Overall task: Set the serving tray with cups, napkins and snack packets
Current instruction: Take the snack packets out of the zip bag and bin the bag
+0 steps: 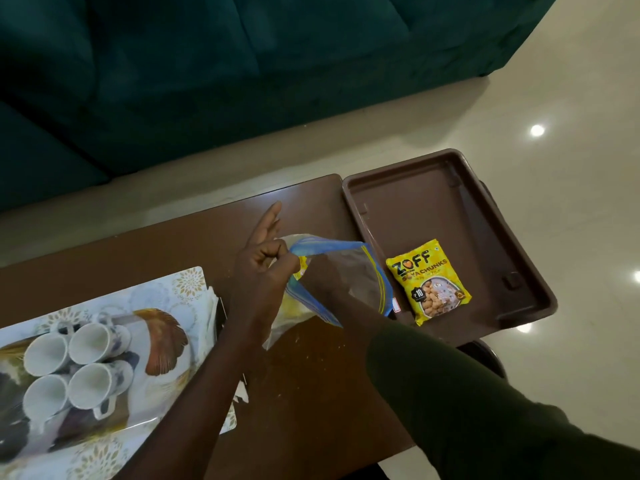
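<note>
A brown serving tray rests at the right end of the wooden table, overhanging its edge. One yellow snack packet lies flat in the tray's near left corner. My left hand pinches the blue rim of a clear zip bag and holds its mouth apart. My right hand is inside the bag, seen dimly through the plastic; what it holds there cannot be made out. More yellow packets show inside the bag. Several white cups lie on a patterned tray at the left.
The wooden table runs from left to right under everything. White napkins sit at the patterned tray's right edge, partly behind my left forearm. A dark green sofa stands beyond the table. Glossy cream floor tiles surround the right end.
</note>
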Motion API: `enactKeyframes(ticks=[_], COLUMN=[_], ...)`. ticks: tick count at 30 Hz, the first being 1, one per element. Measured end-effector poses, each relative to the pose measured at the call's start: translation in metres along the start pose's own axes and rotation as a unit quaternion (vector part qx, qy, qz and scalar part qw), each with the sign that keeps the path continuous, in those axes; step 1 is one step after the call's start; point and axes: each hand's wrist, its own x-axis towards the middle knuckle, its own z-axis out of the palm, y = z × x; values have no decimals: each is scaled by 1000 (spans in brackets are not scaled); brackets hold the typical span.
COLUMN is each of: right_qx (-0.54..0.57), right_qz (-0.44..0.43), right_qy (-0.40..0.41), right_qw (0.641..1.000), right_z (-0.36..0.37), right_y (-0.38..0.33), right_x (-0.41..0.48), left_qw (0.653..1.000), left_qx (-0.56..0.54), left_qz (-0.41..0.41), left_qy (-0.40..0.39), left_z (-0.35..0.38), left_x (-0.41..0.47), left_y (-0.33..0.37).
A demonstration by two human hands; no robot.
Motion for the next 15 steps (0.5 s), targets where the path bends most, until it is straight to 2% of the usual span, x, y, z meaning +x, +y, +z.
enactKeyframes(ticks=[5,9,11,13,15], right_qx=[36,-75,-51,8,43], right_qz=[-11,-127,-165,-133,-83], right_qy=[-26,43,48,18,56], right_qw=[999,988,984,991,994], right_z=[-29,-59,-72,-88,-100], right_y=[-17,-27,-31,-33,-30], right_x=[-23,-60,-70,-69,-63], left_qw=[1000,998,997,996,996], left_qx=[11,24,30,26,22], left_qz=[2,-10,-9,4,14], left_qy=[29,54,74,84,81], left_z=[-8,-11,-12,-12,-8], left_x=[-1,-3,-7,-10,-9], left_y=[-2,-14,-16,-10,-3])
